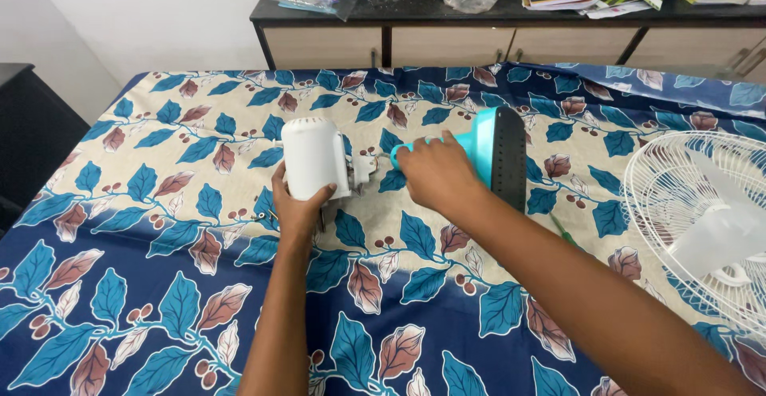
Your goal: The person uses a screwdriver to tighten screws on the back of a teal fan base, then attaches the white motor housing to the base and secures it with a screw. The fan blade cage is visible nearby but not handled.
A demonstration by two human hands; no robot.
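Note:
A white fan motor housing (pixel 313 156) lies on its side on a leaf-patterned cloth (pixel 159 284). My left hand (pixel 297 207) grips it from below. My right hand (pixel 435 174) is closed around the turquoise neck of the fan's stand, whose turquoise and black base (pixel 501 153) stands on edge to the right. A bare metal bracket (pixel 363 168) joins the housing and the neck between my hands.
A white wire fan guard with pale blades (pixel 702 224) lies at the right. A green-handled tool (pixel 565 232) peeks out by my right forearm. A dark cabinet (pixel 511 33) at the back carries plastic bags and papers. A black unit stands at the far left.

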